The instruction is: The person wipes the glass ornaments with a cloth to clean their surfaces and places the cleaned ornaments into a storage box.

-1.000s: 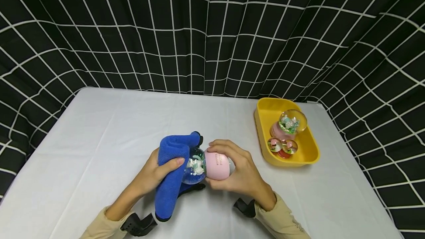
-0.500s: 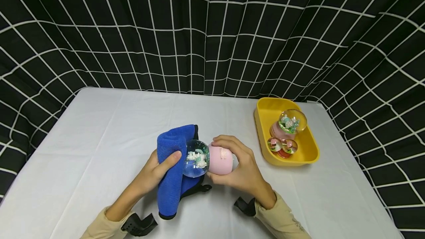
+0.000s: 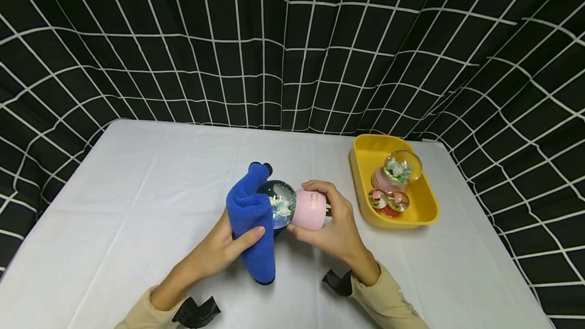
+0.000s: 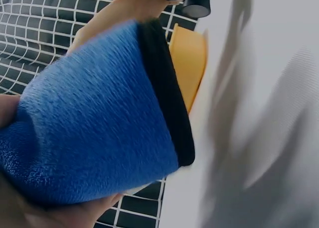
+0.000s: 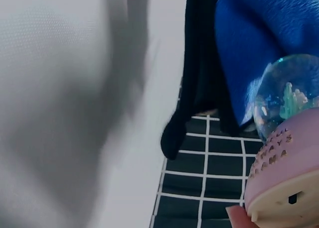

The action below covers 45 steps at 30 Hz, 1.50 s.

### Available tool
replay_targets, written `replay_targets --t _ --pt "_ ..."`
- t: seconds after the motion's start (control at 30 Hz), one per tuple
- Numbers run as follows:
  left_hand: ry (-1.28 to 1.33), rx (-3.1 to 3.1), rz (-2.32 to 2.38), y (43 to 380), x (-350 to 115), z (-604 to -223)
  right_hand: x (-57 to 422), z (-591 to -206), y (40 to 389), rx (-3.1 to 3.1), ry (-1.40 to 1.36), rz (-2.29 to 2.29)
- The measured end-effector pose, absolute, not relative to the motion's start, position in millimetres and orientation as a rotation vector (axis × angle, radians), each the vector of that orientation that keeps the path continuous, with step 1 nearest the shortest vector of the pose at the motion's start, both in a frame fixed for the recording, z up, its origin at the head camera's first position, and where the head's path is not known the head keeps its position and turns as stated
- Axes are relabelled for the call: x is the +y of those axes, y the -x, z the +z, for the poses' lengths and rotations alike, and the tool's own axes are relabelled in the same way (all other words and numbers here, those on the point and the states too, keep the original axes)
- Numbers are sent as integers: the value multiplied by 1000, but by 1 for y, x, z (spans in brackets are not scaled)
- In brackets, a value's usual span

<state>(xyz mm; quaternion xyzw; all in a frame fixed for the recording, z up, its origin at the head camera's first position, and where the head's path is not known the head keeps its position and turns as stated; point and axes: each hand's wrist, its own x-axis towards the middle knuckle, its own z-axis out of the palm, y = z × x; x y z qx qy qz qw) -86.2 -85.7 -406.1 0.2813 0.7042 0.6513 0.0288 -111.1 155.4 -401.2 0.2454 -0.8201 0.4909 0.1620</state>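
A snow globe (image 3: 309, 209) with a pink base lies sideways in the air over the table, its glass ball toward the left. My right hand (image 3: 335, 225) grips the base, thumb below and fingers over the top. Around the far side of the ball my left hand (image 3: 224, 245) holds a blue cloth (image 3: 250, 207) with black edging, thumb pressed on its front. The cloth (image 4: 99, 113) hides most of the left fingers in the left wrist view. In the right wrist view the base (image 5: 284, 158) shows raised lettering and a pale underside; the cloth touches the ball.
A yellow tray (image 3: 361, 166) stands at the right of the white-covered table (image 3: 160, 176). Inside it are another pink-based snow globe (image 3: 397, 171) and two small globes (image 3: 388, 202) with red at the base. A black curtain with white grid lines (image 3: 283, 55) hangs behind.
Both hands have shifted slightly away from the body and to the right with the snow globe. The cloth has turned and moved around the ball. The tray stays put.
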Motion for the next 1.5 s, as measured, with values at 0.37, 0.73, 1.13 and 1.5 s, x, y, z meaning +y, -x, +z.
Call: replay_targets --t 0.37,0.73,1.13,1.5 --pt "-783 2340 2037 86 -83 -405 155 -399 110 -2408 -562 1605" --pt "-746 2403 2057 89 -84 -407 156 -398 113 -2464 -586 1688" --pt "-754 2635 1856 83 -85 -406 155 -402 113 -2434 -723 1544" --pt "-801 2696 1774 84 -88 -405 152 -403 110 -2408 -900 1404"
